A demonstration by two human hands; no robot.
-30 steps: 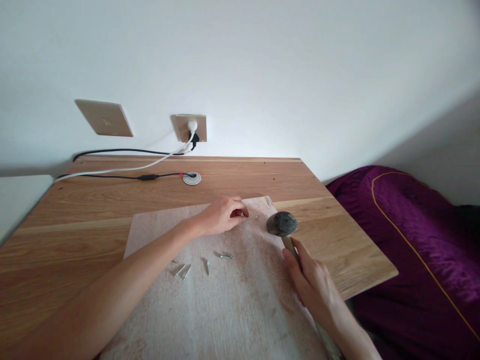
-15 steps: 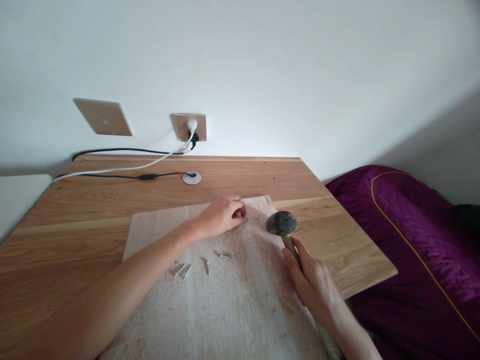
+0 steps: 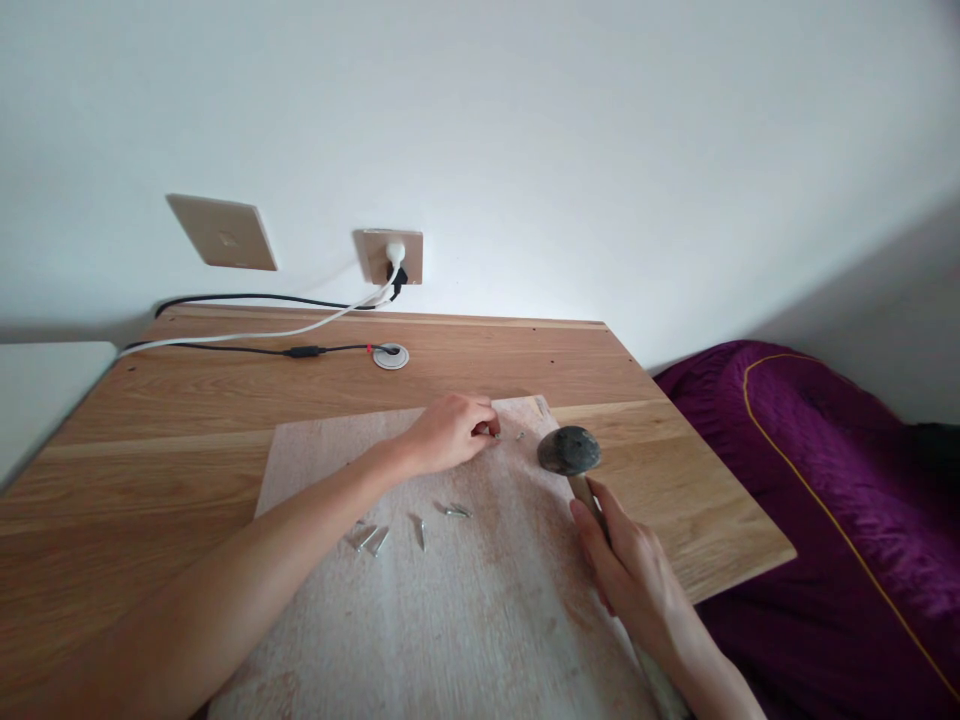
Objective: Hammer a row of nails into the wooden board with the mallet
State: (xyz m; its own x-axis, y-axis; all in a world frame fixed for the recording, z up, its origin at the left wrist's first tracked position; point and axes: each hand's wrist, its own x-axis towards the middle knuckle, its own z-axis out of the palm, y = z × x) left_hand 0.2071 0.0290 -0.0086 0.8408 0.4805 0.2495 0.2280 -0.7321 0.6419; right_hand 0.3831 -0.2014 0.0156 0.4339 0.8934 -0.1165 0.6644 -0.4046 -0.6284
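Note:
My left hand (image 3: 454, 432) rests near the far edge of a pale, worn wooden board (image 3: 480, 620). Its thumb and forefinger are pinched on a small silver nail (image 3: 497, 436), most of which the fingers hide. Just right of it, another nail (image 3: 520, 435) shows its head above the board. A rubber mallet (image 3: 570, 451) with a dark head and wooden handle is gripped in my right hand (image 3: 630, 565), its head held over the board's right edge. Several loose nails (image 3: 422, 533) lie on the board nearer to me.
Under the board is a wooden tabletop (image 3: 675, 455). Behind it, white and black cables (image 3: 304, 351) run from a wall socket (image 3: 393, 257), past a round cable grommet (image 3: 391, 357). Purple fabric (image 3: 817, 480) fills the right side, and a white object (image 3: 52, 390) stands at left.
The view has shifted slightly, so everything sits a little further right. Both hands keep the same pose, with the mallet still held beside the left hand.

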